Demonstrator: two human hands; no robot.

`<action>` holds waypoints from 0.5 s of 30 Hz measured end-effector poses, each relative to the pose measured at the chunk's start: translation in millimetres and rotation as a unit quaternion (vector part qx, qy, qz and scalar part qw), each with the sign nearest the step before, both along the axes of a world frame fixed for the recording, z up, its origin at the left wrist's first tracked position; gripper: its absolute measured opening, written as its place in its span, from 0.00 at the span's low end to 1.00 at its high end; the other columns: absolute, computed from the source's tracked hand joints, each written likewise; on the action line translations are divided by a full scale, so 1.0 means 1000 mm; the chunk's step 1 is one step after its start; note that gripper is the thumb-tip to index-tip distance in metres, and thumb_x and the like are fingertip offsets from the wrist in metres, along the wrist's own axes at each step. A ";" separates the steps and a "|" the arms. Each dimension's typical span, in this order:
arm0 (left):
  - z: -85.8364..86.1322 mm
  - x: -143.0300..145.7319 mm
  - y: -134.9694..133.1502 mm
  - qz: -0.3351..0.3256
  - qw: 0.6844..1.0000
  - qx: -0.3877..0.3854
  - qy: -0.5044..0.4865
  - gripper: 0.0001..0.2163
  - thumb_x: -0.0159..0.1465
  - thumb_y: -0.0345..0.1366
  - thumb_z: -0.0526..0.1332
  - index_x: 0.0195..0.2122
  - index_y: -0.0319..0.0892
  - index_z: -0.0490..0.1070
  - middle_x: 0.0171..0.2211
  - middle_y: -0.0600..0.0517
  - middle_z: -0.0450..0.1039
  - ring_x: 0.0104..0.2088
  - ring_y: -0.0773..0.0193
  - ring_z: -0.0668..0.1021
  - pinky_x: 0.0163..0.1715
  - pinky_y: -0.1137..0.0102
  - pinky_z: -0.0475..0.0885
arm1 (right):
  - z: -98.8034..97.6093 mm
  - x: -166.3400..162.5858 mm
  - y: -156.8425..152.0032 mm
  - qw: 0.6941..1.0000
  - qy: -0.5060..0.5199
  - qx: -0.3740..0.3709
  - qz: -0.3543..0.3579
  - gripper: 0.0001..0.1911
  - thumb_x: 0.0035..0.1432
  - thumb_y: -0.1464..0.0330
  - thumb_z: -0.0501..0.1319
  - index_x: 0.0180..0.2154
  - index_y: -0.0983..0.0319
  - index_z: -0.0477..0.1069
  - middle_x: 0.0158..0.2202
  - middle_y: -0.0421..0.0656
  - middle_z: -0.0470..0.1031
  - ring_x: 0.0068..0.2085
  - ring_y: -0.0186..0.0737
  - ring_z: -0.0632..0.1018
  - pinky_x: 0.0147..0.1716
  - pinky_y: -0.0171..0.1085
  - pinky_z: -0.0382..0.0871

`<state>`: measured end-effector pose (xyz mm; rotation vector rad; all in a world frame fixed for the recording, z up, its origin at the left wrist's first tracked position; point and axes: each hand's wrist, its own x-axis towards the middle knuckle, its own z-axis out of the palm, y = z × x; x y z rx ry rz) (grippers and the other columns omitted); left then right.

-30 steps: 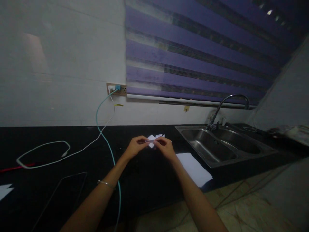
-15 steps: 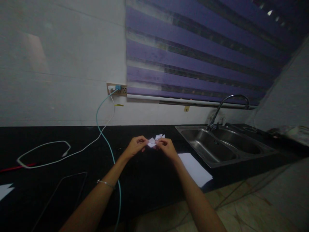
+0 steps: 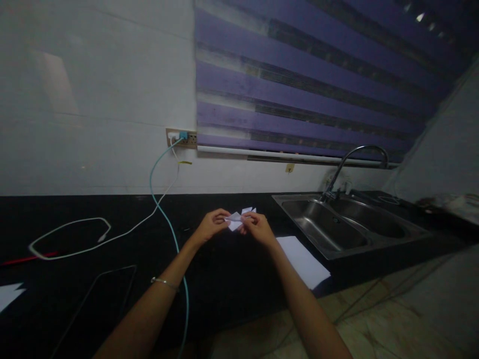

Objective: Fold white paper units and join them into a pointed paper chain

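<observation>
Over the black counter point(image 3: 224, 279) both my hands pinch one small folded piece of white paper point(image 3: 235, 219). My left hand point(image 3: 211, 225) grips its left end with closed fingers. My right hand point(image 3: 256, 227) holds its right side, fingers curled. Just behind the hands, more small white folded paper pieces point(image 3: 248, 210) lie on the counter. A silver bracelet point(image 3: 163, 283) circles my left wrist.
A white sheet of paper point(image 3: 303, 259) lies at the counter's front edge, right of my right arm. A steel sink point(image 3: 337, 229) with a curved tap point(image 3: 359, 154) is to the right. A teal cable point(image 3: 164, 204) and a white cable point(image 3: 75, 239) run from a wall socket point(image 3: 181, 137). A dark phone point(image 3: 101, 299) lies at the left.
My hands have stayed in place over the counter. The paper between my fingers has turned slightly, and my right fingers have shifted on it.
</observation>
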<state>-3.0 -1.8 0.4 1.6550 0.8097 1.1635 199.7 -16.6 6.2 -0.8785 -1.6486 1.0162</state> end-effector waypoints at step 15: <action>-0.002 0.000 0.001 0.044 0.999 0.028 0.002 0.10 0.50 0.37 0.68 0.30 0.37 0.74 0.29 0.49 0.76 0.31 0.63 0.77 0.32 0.71 0.71 | -0.002 -0.003 -0.005 0.996 -0.045 0.078 -0.018 0.13 0.51 0.63 0.64 0.39 0.61 0.73 0.34 0.42 0.74 0.30 0.35 0.74 0.26 0.33 0.68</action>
